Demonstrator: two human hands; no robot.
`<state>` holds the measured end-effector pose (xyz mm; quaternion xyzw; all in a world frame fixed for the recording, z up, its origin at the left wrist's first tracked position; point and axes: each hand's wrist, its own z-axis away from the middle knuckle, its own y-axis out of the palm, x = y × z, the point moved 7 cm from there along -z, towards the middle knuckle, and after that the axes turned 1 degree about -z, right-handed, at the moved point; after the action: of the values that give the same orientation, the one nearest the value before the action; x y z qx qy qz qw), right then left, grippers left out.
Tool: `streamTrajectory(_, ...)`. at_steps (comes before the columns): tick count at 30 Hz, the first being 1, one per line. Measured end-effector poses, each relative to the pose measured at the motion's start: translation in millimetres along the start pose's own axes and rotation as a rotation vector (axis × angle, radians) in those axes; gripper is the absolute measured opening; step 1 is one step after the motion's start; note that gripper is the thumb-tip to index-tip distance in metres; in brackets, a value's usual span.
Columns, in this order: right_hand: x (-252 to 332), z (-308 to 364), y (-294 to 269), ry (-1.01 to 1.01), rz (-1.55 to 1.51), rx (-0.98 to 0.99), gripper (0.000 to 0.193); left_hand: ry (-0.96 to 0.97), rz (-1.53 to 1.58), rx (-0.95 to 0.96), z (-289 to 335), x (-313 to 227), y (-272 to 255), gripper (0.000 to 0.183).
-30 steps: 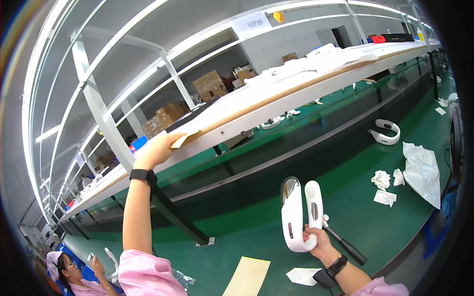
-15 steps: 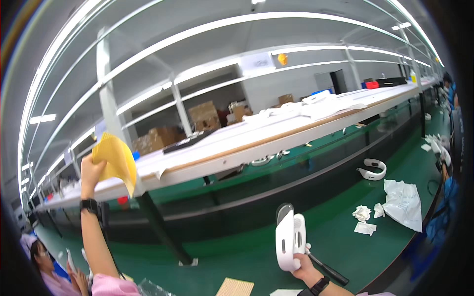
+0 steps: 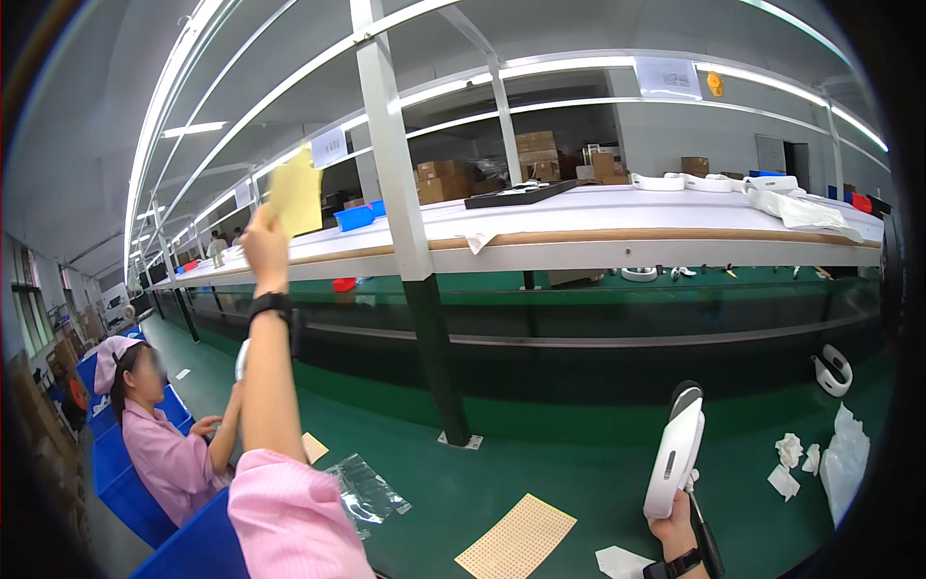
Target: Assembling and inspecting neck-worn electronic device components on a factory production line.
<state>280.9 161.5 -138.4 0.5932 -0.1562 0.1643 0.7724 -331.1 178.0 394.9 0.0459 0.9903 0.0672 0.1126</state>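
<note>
My left hand (image 3: 265,251) is raised high at arm's length, its fingers closed on the lower edge of a thin yellow sheet (image 3: 299,193). Low at the right, my right hand (image 3: 672,529) grips the lower end of a white U-shaped neckband device (image 3: 673,458) with a dark tip, held upright above the green table. Just beside that hand is a tool with a black handle (image 3: 712,545); its contact with the fingers cannot be made out. A dotted beige sheet (image 3: 518,536) lies flat between my arms, and a white paper piece (image 3: 622,563) lies near my right wrist.
A co-worker in pink (image 3: 164,454) sits at the left beside blue bins (image 3: 130,487). A post (image 3: 439,367) rises ahead, carrying a long white shelf (image 3: 579,246). A clear plastic bag (image 3: 367,492), crumpled tissues (image 3: 789,450), a white bag (image 3: 847,458) and another white neckband (image 3: 832,372) lie on the table.
The view has swung left, bringing the co-worker and blue bins further in. The yellow sheet looked curved before and now appears flatter. Both hands keep their holds.
</note>
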Motion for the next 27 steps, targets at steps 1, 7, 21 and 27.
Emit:
streamTrajectory(1, -0.7, 1.9, 0.9, 0.012, 0.002, 0.009, 0.035, 0.092, 0.036, 0.009, 5.1, -9.5, 8.8, 0.02)
streamTrajectory(7, -1.4, -1.6, -7.4, 0.042, -0.045, 0.059, 0.029, 0.261, 0.054, 0.423, 73.3, -23.4, 118.3, 0.019)
streamTrajectory(21, -0.9, 20.3, 9.2, -0.025, 0.103, -0.081, 0.025, 0.168, -0.083, 0.564, 95.4, -1.5, 124.1, 0.074)
streamTrajectory(27, -2.0, 14.5, 28.1, -0.051, 0.126, -0.104, 0.012, 0.083, -0.157, 0.451, 97.4, 2.0, 94.8, 0.075)
